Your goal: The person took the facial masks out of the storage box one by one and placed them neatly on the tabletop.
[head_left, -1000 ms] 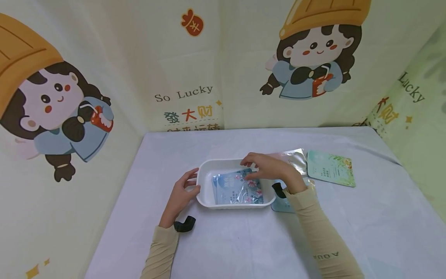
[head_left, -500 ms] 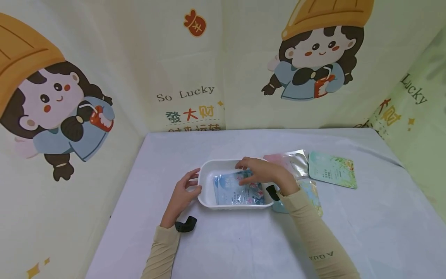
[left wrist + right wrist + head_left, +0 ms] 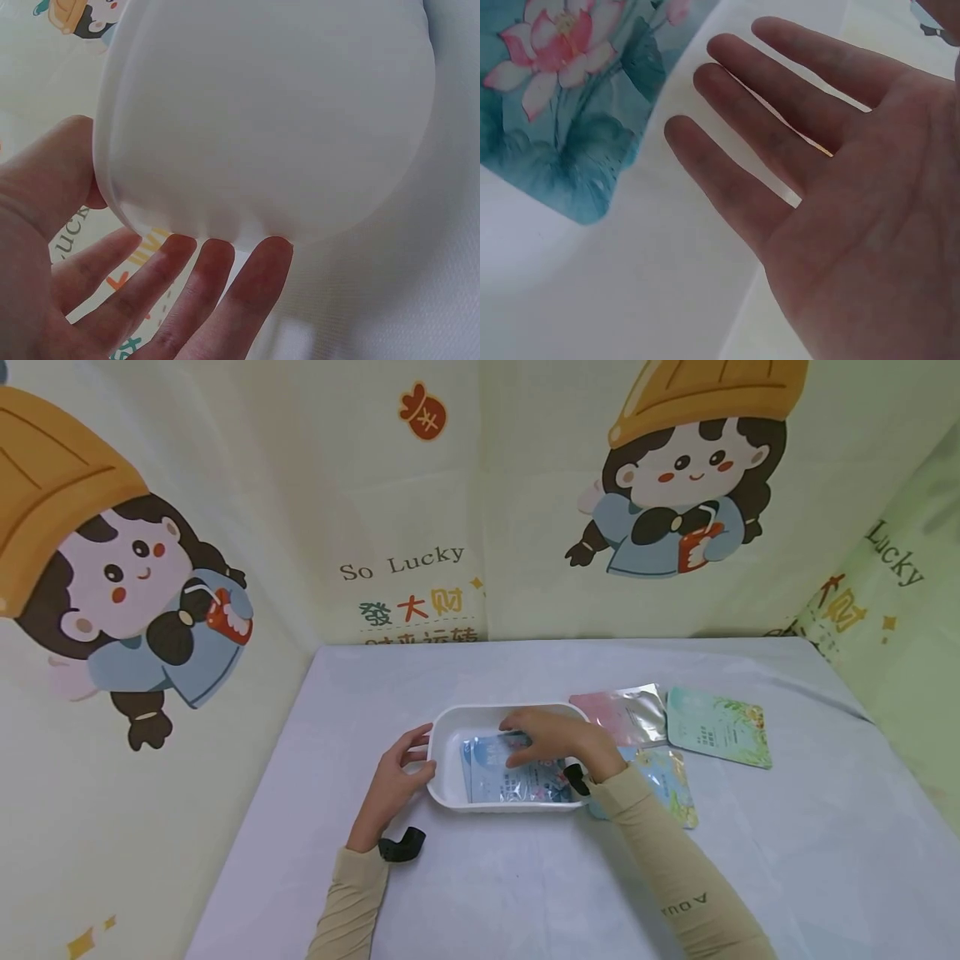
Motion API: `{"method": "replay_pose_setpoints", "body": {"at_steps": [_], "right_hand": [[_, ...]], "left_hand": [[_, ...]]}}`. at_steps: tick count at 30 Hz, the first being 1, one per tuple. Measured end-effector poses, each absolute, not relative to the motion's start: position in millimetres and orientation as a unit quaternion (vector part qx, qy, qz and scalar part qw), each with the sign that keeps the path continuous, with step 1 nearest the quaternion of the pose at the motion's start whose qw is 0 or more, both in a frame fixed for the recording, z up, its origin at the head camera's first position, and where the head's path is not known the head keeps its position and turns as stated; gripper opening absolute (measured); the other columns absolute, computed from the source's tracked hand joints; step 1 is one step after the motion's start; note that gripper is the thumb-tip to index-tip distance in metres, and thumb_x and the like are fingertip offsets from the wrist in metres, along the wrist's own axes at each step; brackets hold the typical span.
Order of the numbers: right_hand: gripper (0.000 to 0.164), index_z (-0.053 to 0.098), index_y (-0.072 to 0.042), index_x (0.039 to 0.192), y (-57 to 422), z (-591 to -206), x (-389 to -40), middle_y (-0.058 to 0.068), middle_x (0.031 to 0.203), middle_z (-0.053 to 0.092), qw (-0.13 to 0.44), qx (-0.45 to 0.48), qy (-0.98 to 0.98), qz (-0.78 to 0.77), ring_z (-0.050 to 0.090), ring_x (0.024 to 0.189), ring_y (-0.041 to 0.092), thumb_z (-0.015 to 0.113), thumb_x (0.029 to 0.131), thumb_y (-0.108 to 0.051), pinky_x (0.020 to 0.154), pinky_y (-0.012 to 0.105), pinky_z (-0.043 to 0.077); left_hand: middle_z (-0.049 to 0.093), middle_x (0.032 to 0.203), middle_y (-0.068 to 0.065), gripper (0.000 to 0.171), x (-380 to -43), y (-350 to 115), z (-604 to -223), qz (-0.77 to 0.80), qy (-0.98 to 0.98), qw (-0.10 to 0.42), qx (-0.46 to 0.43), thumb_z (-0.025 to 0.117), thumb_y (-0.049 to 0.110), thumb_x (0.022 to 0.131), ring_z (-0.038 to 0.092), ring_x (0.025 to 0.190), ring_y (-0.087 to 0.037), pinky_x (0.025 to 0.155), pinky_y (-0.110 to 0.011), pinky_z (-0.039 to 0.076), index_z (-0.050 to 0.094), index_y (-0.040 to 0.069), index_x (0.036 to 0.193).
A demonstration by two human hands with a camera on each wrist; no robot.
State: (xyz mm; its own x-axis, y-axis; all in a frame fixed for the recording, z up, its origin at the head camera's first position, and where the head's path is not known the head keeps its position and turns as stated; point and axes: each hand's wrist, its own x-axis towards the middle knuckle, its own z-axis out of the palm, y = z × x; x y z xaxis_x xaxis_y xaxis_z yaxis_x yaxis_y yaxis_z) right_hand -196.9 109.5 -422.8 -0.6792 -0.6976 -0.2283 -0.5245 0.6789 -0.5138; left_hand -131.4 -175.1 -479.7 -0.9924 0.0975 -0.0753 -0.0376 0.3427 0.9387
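In the head view, a white plastic tray (image 3: 450, 777) sits on the table, with flat blue sachets (image 3: 487, 768) overlapping inside. My left hand (image 3: 392, 781) rests at its left end. In the left wrist view, fairly straight fingers (image 3: 262, 277) touch the tray's end wall (image 3: 262, 135), and the thumb lies at the rim. Over the sachets, my right hand (image 3: 551, 735) reaches across from the right and hides part of them. Its fingers (image 3: 757, 127) are extended, holding nothing, beside a sachet (image 3: 562, 97) printed with a pink lotus in the right wrist view.
Right of the tray lie a pink and silver sachet (image 3: 622, 714), a green sachet (image 3: 716, 727) and a light-blue sachet (image 3: 667, 777) partly covered by the right forearm. A white cloth (image 3: 495, 893) covers the table. Printed curtains (image 3: 525, 527) stand behind and at the sides.
My right hand has shifted left over the sachets in the tray, baring more of the pink and light-blue sachets. The left hand stays at the tray's end.
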Motion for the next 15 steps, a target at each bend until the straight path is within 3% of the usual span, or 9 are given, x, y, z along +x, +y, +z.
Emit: {"method": "replay_pose_setpoints", "body": {"at_steps": [15], "right_hand": [[0.066, 0.053, 0.002, 0.139, 98.9, -427.6, -198.6, 0.014, 0.138, 0.056, 0.237, -0.338, 0.884, -0.221, 0.051, 0.127, 0.027, 0.079, 0.084, -0.023, 0.112, 0.045, 0.039]], "left_hand": [[0.056, 0.136, -0.009, 0.059, -133.1, -175.0, -478.9, 0.573, 0.818, 0.058, 0.015, 0.068, 0.010, 0.089, 0.060, 0.119, -0.031, 0.093, -0.048, 0.055, 0.050, 0.024, 0.144]]}}
